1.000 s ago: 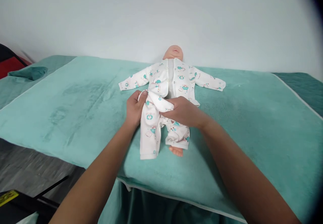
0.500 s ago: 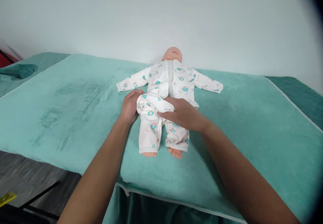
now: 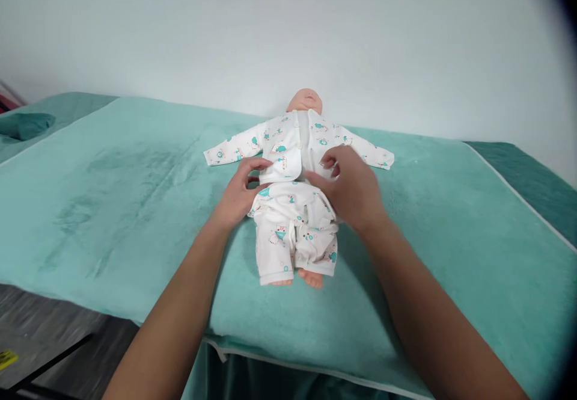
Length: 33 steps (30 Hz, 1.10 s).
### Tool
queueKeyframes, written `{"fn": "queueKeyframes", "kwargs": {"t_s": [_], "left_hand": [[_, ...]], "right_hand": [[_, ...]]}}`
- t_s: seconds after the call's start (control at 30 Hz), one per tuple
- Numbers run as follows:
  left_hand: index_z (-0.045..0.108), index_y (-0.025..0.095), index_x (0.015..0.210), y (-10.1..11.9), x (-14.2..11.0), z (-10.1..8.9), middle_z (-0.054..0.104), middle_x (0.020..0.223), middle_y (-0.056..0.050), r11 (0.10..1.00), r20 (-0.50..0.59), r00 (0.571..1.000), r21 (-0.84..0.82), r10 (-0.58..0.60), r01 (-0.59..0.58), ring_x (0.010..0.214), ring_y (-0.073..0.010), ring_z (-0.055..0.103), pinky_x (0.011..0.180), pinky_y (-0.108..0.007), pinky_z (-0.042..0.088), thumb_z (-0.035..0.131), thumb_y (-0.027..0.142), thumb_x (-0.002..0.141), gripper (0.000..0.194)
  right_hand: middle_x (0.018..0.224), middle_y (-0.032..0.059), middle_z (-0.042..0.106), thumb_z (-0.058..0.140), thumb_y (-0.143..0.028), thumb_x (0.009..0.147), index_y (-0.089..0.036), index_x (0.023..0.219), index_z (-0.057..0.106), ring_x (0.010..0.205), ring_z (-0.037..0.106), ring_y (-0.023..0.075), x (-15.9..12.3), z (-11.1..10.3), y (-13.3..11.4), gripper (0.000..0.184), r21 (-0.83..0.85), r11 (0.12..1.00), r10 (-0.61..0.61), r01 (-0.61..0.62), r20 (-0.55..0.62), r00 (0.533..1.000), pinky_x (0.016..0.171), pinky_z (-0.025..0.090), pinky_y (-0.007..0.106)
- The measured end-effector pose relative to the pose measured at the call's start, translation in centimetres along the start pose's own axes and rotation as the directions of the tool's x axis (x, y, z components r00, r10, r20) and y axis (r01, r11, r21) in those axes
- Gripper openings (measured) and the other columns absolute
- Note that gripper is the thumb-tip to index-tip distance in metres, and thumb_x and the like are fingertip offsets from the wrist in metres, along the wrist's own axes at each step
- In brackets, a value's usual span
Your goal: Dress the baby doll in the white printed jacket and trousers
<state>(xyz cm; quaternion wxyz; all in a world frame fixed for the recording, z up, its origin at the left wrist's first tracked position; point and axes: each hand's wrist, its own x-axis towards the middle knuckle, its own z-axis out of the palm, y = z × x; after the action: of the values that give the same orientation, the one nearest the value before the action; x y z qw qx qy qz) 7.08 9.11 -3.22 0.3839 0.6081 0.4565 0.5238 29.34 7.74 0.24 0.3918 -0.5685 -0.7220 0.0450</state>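
A baby doll (image 3: 311, 98) lies on its back, its sleeves stretched out to both sides. It wears a white printed shirt (image 3: 282, 141), open down the front, and matching pants (image 3: 276, 246) with bunched cloth at the waist. My left hand (image 3: 238, 195) rests at the doll's left-of-picture side, thumb and fingers apart, touching where shirt hem and waistband meet. Over the other side of the waist is my right hand (image 3: 356, 186), its fingers curled and thumb stretched out apart from them. No cloth is visibly pinched in either hand. Toes (image 3: 311, 278) show below the pant cuffs.
A green plush cover (image 3: 451, 255) spreads over the table under the doll. Behind stands a white wall (image 3: 180, 33). Beyond the table's front left edge are a grey floor (image 3: 58, 322) and a dark bar (image 3: 49, 361).
The pants' waistband, folded over and gripped by my right hand before, now lies higher and flatter. My right hand has let go and moved up toward the shirt; my left hand's fingers have spread.
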Motion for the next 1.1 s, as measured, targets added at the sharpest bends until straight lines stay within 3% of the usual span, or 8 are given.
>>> {"fn": "queueKeyframes", "kwargs": {"t_s": [0.23, 0.43, 0.53, 0.6, 0.7, 0.77, 0.93, 1.1], "left_hand": [[0.058, 0.019, 0.076, -1.8, 1.3, 0.3, 0.052, 0.07, 0.003, 1.0, -0.314, 0.949, -0.011, 0.016, -0.02, 0.066, -0.0118, 0.046, 0.064, -0.024, 0.039, 0.064, 0.024, 0.08, 0.009], [0.05, 0.023, 0.084, -2.5, 1.6, -1.7, 0.051, 0.076, 0.003, 0.945, -0.739, 0.648, -0.314, -0.187, -0.086, 0.065, -0.0105, 0.051, 0.056, -0.023, 0.044, 0.064, 0.016, 0.077, 0.017], [0.062, 0.022, 0.086, -1.8, 0.9, -1.1, 0.056, 0.078, 0.002, 0.964, -0.507, 0.859, -0.255, -0.073, -0.069, 0.064, -0.0097, 0.053, 0.055, -0.022, 0.043, 0.074, 0.018, 0.072, 0.019], [0.068, 0.019, 0.085, -1.2, 0.4, -0.7, 0.061, 0.078, -0.001, 0.967, -0.199, 0.97, -0.238, -0.136, 0.087, 0.063, -0.0111, 0.055, 0.054, -0.023, 0.043, 0.078, 0.023, 0.07, 0.018], [0.073, 0.017, 0.085, -0.5, -0.1, -1.3, 0.066, 0.079, -0.006, 0.962, 0.089, 0.97, -0.133, -0.227, 0.237, 0.065, -0.0142, 0.057, 0.053, -0.023, 0.042, 0.083, 0.028, 0.066, 0.024], [0.074, 0.018, 0.088, -0.2, -0.2, -2.4, 0.066, 0.08, -0.007, 0.959, 0.224, 0.943, -0.084, -0.246, 0.27, 0.067, -0.0164, 0.058, 0.054, -0.024, 0.044, 0.085, 0.028, 0.063, 0.029], [0.073, 0.019, 0.073, 0.1, -0.2, -4.3, 0.061, 0.082, -0.006, 0.961, 0.485, 0.838, 0.019, -0.251, 0.277, 0.071, -0.0166, 0.054, 0.062, -0.026, 0.046, 0.086, 0.028, 0.061, 0.02], [0.067, 0.02, 0.076, -0.5, -0.3, -2.6, 0.063, 0.108, -0.008, 0.999, 0.239, 0.971, -0.026, -0.015, 0.022, 0.089, -0.0192, 0.058, 0.074, -0.029, 0.047, 0.08, 0.031, 0.072, 0.017]], "right_hand": [[0.075, 0.001, 0.055, 0.046, -0.034, 0.095, -0.023, 0.082, 0.048, 0.067, 0.046, 0.0166, 0.7, 1.0, 0.9, 0.017, -0.025, 0.997, 0.072, -0.07, 0.073, 0.995, 0.064, 0.031, 0.031], [0.074, 0.002, 0.055, 0.057, -0.025, 0.078, -0.024, 0.073, 0.048, 0.067, 0.044, 0.0169, 2.5, -4.7, 8.9, 0.01, -0.112, 0.858, 0.445, -0.501, -0.324, 0.835, 0.065, 0.034, 0.035], [0.089, 0.0053, 0.061, 0.065, -0.024, 0.073, -0.024, 0.079, 0.054, 0.073, 0.05, 0.0171, 2.2, -5.9, 9.9, 0.013, -0.183, 0.857, 0.409, -0.482, -0.329, 0.851, 0.07, 0.037, 0.036], [0.086, 0.0032, 0.063, 0.064, -0.028, 0.077, -0.022, 0.082, 0.059, 0.074, 0.055, 0.0171, 1.8, -5.4, 8.6, 0.01, -0.04, 0.952, 0.303, -0.303, -0.022, 0.953, 0.071, 0.041, 0.034], [0.079, 0.0007, 0.064, 0.065, -0.037, 0.08, -0.022, 0.081, 0.065, 0.075, 0.057, 0.017, 1.2, -4.4, 5.9, 0.015, 0.241, 0.949, 0.041, -0.205, 0.548, 0.835, 0.069, 0.044, 0.031], [0.085, 0.0012, 0.066, 0.068, -0.039, 0.08, -0.021, 0.084, 0.067, 0.08, 0.058, 0.0171, 1.0, -4.3, 4.9, 0.018, 0.312, 0.926, -0.056, -0.213, 0.671, 0.739, 0.073, 0.046, 0.031], [0.097, 0.0025, 0.063, 0.07, -0.029, 0.078, -0.021, 0.085, 0.069, 0.088, 0.057, 0.0167, 1.1, -5.0, 4.9, 0.011, 0.347, 0.934, -0.185, -0.081, 0.667, 0.721, 0.081, 0.045, 0.03], [0.088, 0.0013, 0.059, 0.064, -0.025, 0.086, -0.02, 0.077, 0.057, 0.081, 0.054, 0.0147, 0.8, -3.4, 5.6, 0.013, 0.49, 0.872, -0.273, 0.016, 0.459, 0.845, 0.075, 0.044, 0.029]]}}
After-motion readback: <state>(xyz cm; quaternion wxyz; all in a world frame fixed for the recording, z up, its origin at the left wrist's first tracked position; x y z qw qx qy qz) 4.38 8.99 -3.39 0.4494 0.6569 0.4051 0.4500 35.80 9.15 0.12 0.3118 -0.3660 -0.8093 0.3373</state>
